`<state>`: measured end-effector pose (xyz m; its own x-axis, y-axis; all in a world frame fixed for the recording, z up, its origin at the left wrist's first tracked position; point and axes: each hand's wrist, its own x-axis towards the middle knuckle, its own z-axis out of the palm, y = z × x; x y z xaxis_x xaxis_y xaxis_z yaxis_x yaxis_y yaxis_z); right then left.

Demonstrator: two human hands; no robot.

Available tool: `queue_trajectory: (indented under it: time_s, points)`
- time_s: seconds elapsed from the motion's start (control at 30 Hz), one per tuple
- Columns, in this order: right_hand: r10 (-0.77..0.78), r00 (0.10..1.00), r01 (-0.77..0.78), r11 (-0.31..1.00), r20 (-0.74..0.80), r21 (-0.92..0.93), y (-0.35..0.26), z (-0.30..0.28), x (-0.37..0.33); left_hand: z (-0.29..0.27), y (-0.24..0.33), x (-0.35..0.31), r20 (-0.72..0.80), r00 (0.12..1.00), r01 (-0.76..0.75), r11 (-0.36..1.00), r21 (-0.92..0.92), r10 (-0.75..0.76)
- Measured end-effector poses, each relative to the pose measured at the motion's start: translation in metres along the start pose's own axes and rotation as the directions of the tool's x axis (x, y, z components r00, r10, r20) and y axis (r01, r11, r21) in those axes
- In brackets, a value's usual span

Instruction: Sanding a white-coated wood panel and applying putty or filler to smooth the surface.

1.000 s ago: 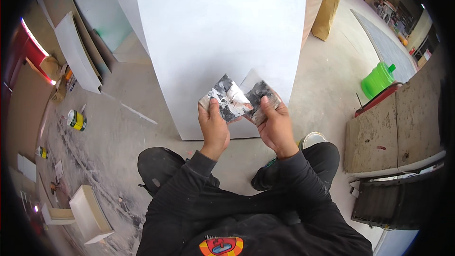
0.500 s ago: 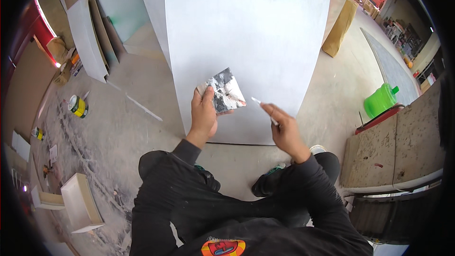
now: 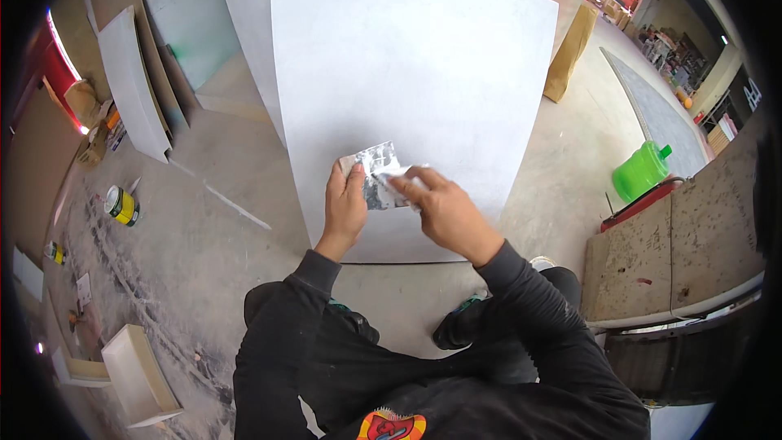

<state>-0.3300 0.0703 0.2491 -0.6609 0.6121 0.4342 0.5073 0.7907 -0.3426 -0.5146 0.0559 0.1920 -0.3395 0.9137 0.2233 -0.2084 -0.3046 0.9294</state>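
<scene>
My left hand (image 3: 346, 205) is closed on the edge of a small square putty board (image 3: 380, 194), its grey face smeared with white filler. Against that face my right hand (image 3: 453, 210) presses a thin, whitish putty scraper (image 3: 396, 173), its fingers closed round it and partly covering it. Both hands are in front of a large white panel (image 3: 411, 57), which leans upright before me. The scraper's far edge blends into the white filler, so its full shape is hard to make out.
Cans (image 3: 122, 206) with yellow and black labels and an open wooden box (image 3: 140, 375) stand on the dusty floor at left. Boards (image 3: 134, 90) lean behind them. On the right are a green plastic jug (image 3: 641, 171) and a stained board-topped bench (image 3: 676, 236).
My right hand has moved left, bringing the scraper from beside the putty board onto its face. The board has dropped slightly in view, still in my left hand.
</scene>
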Motion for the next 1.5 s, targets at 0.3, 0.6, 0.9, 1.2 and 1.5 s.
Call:
queue_trajectory:
  time_s: [0.3, 0.6, 0.9, 1.2, 1.5]
  points:
    - [-0.025, 0.959, 0.038, 0.998, 0.282, -0.041, 0.026, 0.044, -0.002, -0.051, 0.032, 0.043, -0.475, 0.875, -0.163, 0.98, -0.11, 0.092]
    - [-0.05, 0.868, -0.215, 0.86, -0.495, -0.464, 0.117, -0.117, 0.163, -0.081, 0.043, 0.026, -0.5, 0.866, -0.096, 0.985, -0.14, 0.014]
    - [-0.087, 0.873, -0.275, 0.724, -0.479, -0.632, 0.144, -0.05, 0.165, -0.075, 0.041, 0.029, -0.46, 0.887, -0.095, 0.989, -0.112, 0.033]
    - [0.22, 0.896, -0.338, 0.902, -0.384, -0.27, 0.113, -0.065, 0.132, -0.078, 0.041, 0.031, -0.4, 0.916, -0.069, 0.99, -0.119, 0.015]
    - [0.221, 0.74, -0.503, 0.809, -0.635, -0.304, 0.145, -0.111, 0.216, -0.077, 0.041, 0.029, -0.363, 0.932, -0.05, 0.99, -0.13, -0.001]
